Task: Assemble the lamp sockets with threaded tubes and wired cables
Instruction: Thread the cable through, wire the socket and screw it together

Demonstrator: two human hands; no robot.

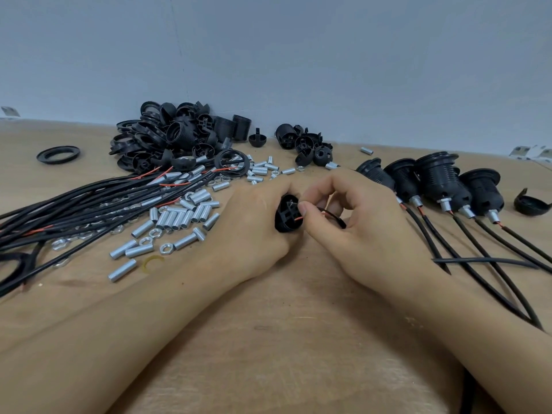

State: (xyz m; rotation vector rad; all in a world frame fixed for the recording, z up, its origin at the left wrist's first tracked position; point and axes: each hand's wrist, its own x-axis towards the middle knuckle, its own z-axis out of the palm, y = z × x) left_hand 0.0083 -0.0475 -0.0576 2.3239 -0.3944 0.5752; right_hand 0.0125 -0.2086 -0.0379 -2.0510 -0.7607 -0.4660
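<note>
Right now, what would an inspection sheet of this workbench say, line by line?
Surface: bare brown tabletop, scuffed.
Job's things: one black socket part in the left hand; a row of finished sockets with cords at right; loose metal tubes and nuts at centre left.
Clutter: heap of black plastic parts at the back; a single black ring far left.
Grippers: left hand grips the socket part; right hand pinches a wire at the part's face.
Cables: bundle of black cords with red leads at left.
Surroundings: plain grey-blue wall behind.
</note>
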